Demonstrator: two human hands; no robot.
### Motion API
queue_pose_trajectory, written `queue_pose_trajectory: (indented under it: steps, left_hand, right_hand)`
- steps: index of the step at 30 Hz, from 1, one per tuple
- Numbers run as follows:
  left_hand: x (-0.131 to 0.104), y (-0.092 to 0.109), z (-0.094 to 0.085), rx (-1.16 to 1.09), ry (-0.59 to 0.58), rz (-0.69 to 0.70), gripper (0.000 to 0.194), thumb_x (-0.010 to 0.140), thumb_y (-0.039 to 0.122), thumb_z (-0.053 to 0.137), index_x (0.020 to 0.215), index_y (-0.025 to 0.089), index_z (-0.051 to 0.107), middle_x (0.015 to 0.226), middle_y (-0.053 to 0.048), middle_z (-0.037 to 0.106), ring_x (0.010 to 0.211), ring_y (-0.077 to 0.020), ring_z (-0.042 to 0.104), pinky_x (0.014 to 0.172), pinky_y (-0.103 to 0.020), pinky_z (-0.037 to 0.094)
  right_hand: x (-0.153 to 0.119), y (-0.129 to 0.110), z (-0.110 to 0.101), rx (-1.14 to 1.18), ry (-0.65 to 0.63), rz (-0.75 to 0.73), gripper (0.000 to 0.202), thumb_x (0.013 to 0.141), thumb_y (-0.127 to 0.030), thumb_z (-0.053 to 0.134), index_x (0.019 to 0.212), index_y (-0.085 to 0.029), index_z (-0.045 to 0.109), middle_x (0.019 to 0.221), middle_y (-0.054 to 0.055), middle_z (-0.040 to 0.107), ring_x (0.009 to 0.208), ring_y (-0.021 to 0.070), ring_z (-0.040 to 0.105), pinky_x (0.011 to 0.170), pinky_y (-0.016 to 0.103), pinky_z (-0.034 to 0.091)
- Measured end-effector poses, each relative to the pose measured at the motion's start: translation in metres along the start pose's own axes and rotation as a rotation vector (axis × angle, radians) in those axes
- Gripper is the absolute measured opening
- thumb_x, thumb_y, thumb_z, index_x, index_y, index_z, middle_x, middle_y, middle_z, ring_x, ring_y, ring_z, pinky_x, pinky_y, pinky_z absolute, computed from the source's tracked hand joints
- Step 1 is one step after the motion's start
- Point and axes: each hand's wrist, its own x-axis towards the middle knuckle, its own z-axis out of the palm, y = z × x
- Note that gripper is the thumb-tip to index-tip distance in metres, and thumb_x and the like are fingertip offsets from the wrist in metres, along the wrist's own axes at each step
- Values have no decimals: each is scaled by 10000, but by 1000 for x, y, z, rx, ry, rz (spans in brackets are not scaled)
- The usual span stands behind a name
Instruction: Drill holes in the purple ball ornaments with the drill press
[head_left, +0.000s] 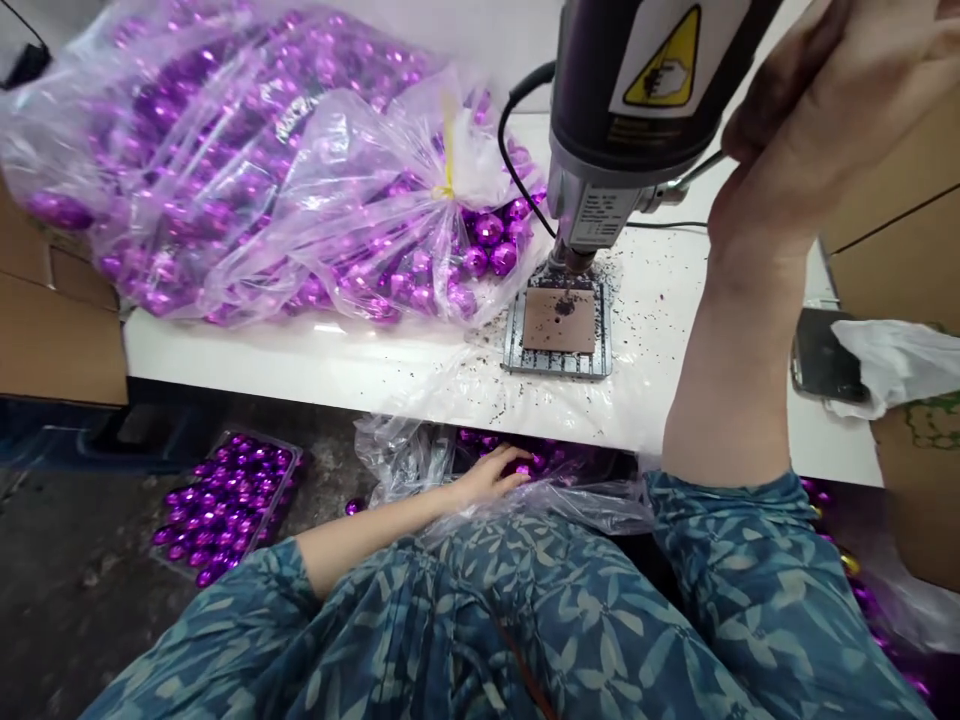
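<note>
White worktop (300,360) runs under and to both sides of the drilling machine (630,130). Left of the machine slumps a clear bag (300,150) packed with shiny purple balls, its neck tied in yellow. Below and far to the machine's left, an open tray (276,495) is heaped with more. The right hand (840,90), at the machine's right side, looks curled round its lever (701,170). Below the machine's front, past the worktop edge, the left hand (484,480) reaches among purple balls (523,470), fingers part-bent and slightly spread; whether it pinches one cannot be told. Under the machine's chuck, a brown block (540,320) shows a small hole amid dark shavings.

This looks like a picking step; lifting one ball calls for a light fingertip pinch on its slick, round surface, with the lever hand steady.
</note>
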Motion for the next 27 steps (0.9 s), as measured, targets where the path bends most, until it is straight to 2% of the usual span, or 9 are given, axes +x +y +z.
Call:
queue_pose_trajectory:
  steps: [2,4,9,11,13,16,18,22,27]
  left_hand:
    - [3,8,-4,136,-55,10,455,999,421,692,1428,272,708,1354,-168,723,1219,-376,756,1004,-505,634]
    - [1,21,-12,283,-134,-12,512,986,395,714,1480,264,692,1380,-210,710,1105,-420,798,907,-537,653]
    - [-2,72,-71,380,-133,247,257,1044,409,658,1168,243,810,1071,-128,808,822,-301,794,727,-457,646]
    - [11,93,-115,255,19,348,288,1104,447,570,1039,270,788,940,-61,805,747,-206,745,711,-402,643]
    - [39,108,-164,205,302,397,302,1112,434,566,924,284,749,820,-29,756,669,-167,668,688,-388,613]
    - [106,113,-225,193,630,382,166,1072,315,618,971,258,737,814,-37,732,682,-183,652,742,-411,599]
    - [157,107,-246,251,769,378,60,982,206,686,989,227,742,879,-57,742,851,-240,705,896,-452,603]
    - [229,93,-243,283,741,212,161,799,125,818,902,209,728,1053,-110,719,1077,-346,725,1044,-512,568]
    - [224,100,-223,171,729,99,265,784,64,815,988,215,739,1282,-125,632,1058,-321,727,1084,-536,543]
  right_hand:
    - [-24,-7,4,21,12,-26,547,1011,-674,457,748,-197,410,692,1,514,830,66,702,641,156,512]
    - [-37,-7,3,34,32,-53,548,995,-687,474,756,-194,445,698,7,536,845,83,713,653,174,521]
    - [5,16,-5,64,175,-191,532,937,-580,615,643,-200,384,553,-32,410,563,42,555,523,191,385]
    - [29,26,-3,125,268,-290,580,791,-602,688,578,-231,296,462,-62,252,392,39,339,423,263,213]
    - [41,32,1,164,337,-353,598,694,-642,688,559,-259,250,431,-80,168,337,41,182,394,327,103]
    - [41,31,7,129,372,-368,630,670,-720,650,562,-274,217,421,-86,151,329,38,134,380,352,68]
    - [37,28,7,102,358,-375,639,669,-755,638,566,-283,219,417,-84,177,332,39,170,383,353,84]
    - [32,24,4,96,346,-395,662,659,-790,639,550,-288,221,394,-80,213,312,47,197,376,357,91]
    - [25,19,0,86,262,-337,668,716,-792,629,575,-247,270,426,-72,280,341,49,212,374,325,112]
